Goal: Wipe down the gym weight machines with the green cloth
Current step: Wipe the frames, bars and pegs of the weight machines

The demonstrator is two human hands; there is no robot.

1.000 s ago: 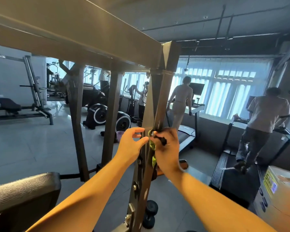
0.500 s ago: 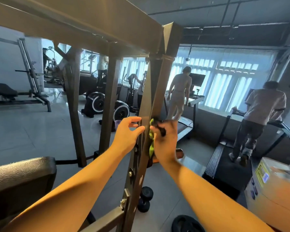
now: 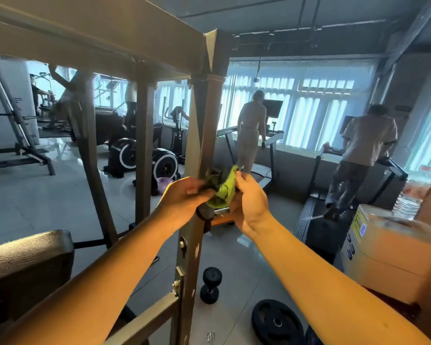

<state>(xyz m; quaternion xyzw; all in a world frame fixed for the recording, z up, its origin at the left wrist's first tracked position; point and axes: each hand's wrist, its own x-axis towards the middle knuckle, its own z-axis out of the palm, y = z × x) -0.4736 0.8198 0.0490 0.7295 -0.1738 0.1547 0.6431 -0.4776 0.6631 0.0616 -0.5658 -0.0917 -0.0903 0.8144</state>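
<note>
A gym with a pale tiled floor (image 3: 47,207) and a long row of bright windows (image 3: 316,115) on the far side. One person (image 3: 250,130) stands on a treadmill (image 3: 261,174) near the middle. A second person (image 3: 363,150) is on another at the right.

Directly before you rises the weight machine's brown metal post (image 3: 204,125). It joins a thick beam (image 3: 97,28) that runs overhead to your left.

Your hands meet at the post with the green cloth (image 3: 223,189) bunched between them, at the post's right edge. Whether the cloth touches the metal is unclear. Your left hand (image 3: 184,197) curls its fingers onto the cloth's left side. Your right hand (image 3: 251,202) pinches its upper right edge.

A black padded seat (image 3: 28,257) is at lower left. On the floor beyond the post lie a black dumbbell (image 3: 210,285) and a weight plate (image 3: 276,322). A cardboard box (image 3: 388,252) sits at your right.
</note>
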